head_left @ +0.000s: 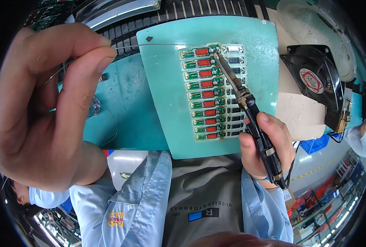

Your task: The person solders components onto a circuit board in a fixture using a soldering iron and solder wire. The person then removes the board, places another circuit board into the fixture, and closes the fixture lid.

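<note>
Pinched between the thumb and forefinger of my left hand [51,103] is a thin solder wire [158,45]. It runs right toward the topmost circuit board [201,52]. My right hand [277,142] is closed round the black handle of a soldering iron [253,113]. The iron slants up and left, its tip at the right end of that top board, close to the wire's end; whether they touch I cannot tell. A column of several small green boards, each with a red block, sits in a pale green fixture plate [162,103]. Small display modules [235,71] line their right side.
A black fan [312,78] stands to the right of the plate, below a round translucent cover [314,33]. Behind the plate runs a dark slatted conveyor [183,10]. The green work mat [133,94] extends left. Other people are at the far left and right edges.
</note>
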`<state>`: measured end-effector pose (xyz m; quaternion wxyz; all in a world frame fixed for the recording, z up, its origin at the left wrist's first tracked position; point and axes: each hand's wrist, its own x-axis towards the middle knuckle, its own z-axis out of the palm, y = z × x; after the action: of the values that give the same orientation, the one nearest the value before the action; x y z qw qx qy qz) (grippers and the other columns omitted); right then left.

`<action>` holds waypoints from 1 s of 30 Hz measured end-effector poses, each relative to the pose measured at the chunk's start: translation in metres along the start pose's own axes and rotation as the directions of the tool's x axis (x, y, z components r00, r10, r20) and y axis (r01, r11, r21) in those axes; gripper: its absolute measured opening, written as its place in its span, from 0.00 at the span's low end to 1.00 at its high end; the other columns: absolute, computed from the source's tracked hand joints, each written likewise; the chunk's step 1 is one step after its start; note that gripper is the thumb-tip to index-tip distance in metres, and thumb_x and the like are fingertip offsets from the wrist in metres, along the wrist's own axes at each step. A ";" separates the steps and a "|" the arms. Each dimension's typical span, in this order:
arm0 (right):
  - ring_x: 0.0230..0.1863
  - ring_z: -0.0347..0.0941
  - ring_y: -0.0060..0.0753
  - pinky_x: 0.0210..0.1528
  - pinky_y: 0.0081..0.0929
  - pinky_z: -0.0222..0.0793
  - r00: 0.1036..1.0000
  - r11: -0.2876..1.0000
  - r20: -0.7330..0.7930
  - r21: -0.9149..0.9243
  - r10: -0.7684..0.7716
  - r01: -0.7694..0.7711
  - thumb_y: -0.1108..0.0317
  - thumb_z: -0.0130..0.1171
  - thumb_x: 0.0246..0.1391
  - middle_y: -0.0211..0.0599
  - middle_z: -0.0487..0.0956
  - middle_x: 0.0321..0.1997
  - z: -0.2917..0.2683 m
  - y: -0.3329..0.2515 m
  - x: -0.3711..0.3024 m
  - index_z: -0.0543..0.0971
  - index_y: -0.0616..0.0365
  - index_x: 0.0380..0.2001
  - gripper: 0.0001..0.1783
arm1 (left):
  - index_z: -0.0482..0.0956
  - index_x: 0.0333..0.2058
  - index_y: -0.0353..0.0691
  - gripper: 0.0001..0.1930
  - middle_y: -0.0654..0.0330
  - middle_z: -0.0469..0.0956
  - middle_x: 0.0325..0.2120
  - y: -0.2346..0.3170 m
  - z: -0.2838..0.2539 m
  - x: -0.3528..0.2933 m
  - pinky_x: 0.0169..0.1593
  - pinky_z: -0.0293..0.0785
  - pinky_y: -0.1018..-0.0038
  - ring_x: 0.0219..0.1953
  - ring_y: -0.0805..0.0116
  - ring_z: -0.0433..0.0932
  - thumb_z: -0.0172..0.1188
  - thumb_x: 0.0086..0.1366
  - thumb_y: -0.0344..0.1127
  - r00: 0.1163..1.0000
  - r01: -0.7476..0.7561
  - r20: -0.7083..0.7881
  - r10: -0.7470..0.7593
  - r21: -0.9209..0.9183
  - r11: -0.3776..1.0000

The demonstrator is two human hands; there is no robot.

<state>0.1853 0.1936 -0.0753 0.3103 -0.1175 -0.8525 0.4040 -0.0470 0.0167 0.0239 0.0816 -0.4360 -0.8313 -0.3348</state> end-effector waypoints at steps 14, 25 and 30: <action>0.34 0.83 0.35 0.38 0.26 0.80 1.000 0.999 -0.016 0.018 0.026 -0.026 0.68 0.81 0.46 0.47 0.86 0.40 0.001 0.000 -0.002 0.84 0.66 0.48 0.26 | 0.79 0.29 0.38 0.08 0.57 0.77 0.23 0.003 0.007 0.001 0.33 0.75 0.76 0.21 0.69 0.74 0.69 0.61 0.33 1.000 0.016 -0.026 -0.017 -0.018 1.000; 0.34 0.83 0.36 0.38 0.27 0.81 1.000 1.000 0.008 -0.004 0.021 -0.021 0.68 0.81 0.46 0.47 0.87 0.40 0.001 0.000 -0.001 0.84 0.65 0.48 0.26 | 0.79 0.31 0.38 0.07 0.58 0.77 0.23 0.001 0.006 0.001 0.33 0.75 0.77 0.22 0.69 0.74 0.69 0.62 0.33 0.999 0.033 0.003 -0.033 -0.036 0.999; 0.34 0.83 0.35 0.37 0.26 0.81 1.000 1.000 0.002 0.004 0.026 -0.026 0.68 0.81 0.46 0.47 0.87 0.40 0.002 0.000 -0.001 0.84 0.65 0.48 0.26 | 0.80 0.31 0.37 0.07 0.57 0.78 0.24 -0.002 0.004 0.001 0.32 0.73 0.78 0.22 0.70 0.74 0.69 0.61 0.31 1.000 0.016 0.005 -0.016 -0.038 0.999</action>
<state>0.1849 0.1919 -0.0769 0.3046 -0.1274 -0.8503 0.4099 -0.0483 0.0193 0.0202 0.0689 -0.4315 -0.8285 -0.3501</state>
